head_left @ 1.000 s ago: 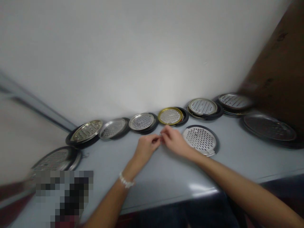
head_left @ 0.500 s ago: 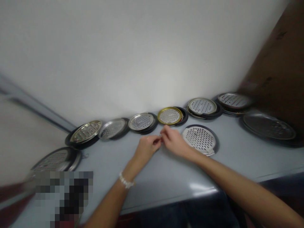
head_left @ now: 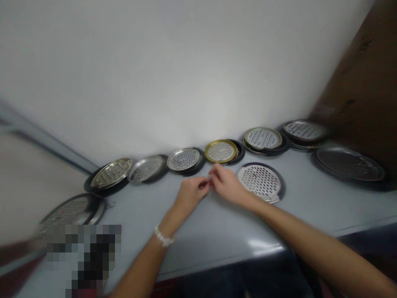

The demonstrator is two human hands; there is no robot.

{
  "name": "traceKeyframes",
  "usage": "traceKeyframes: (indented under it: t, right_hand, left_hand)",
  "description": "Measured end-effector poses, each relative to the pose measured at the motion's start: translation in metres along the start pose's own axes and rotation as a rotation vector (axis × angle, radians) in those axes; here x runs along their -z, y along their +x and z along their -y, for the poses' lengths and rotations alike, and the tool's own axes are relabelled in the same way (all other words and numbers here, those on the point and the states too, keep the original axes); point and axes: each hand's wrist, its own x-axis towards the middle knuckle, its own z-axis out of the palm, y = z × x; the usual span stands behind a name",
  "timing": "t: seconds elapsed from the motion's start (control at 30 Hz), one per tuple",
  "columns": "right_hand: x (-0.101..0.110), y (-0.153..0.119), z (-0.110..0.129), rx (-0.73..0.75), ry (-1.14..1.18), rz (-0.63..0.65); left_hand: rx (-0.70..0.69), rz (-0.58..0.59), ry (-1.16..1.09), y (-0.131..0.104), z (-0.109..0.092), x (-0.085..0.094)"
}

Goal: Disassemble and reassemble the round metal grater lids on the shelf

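My left hand (head_left: 192, 191), with a white bracelet at the wrist, is closed in a pinch over the table. Its fingertips meet those of my right hand (head_left: 223, 181), also pinched. Something tiny and pale shows between them, too small to name. Just right of my right hand lies a round perforated metal plate (head_left: 259, 180) on a dark disc, partly behind my wrist. Behind the hands, a gold-rimmed perforated plate (head_left: 221, 151) rests on a dark ring, and a silver perforated plate (head_left: 183, 159) sits to its left.
More round plates line the wall: a silver one (head_left: 263, 138), a stack (head_left: 305, 130) at right, a dark one (head_left: 350, 164), and others (head_left: 112, 173), (head_left: 147, 168) at left. A small wire piece lies near the left plate (head_left: 70, 211). A brown board stands right.
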Motion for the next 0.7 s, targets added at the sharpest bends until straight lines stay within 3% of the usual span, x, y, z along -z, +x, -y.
traceKeyframes:
  t: [0.7]
  right_hand:
    - [0.0008,0.0002,0.0003,-0.003,0.019,0.000]
  left_hand:
    - [-0.002,-0.013,0.007,0.0000,-0.0002,0.0003]
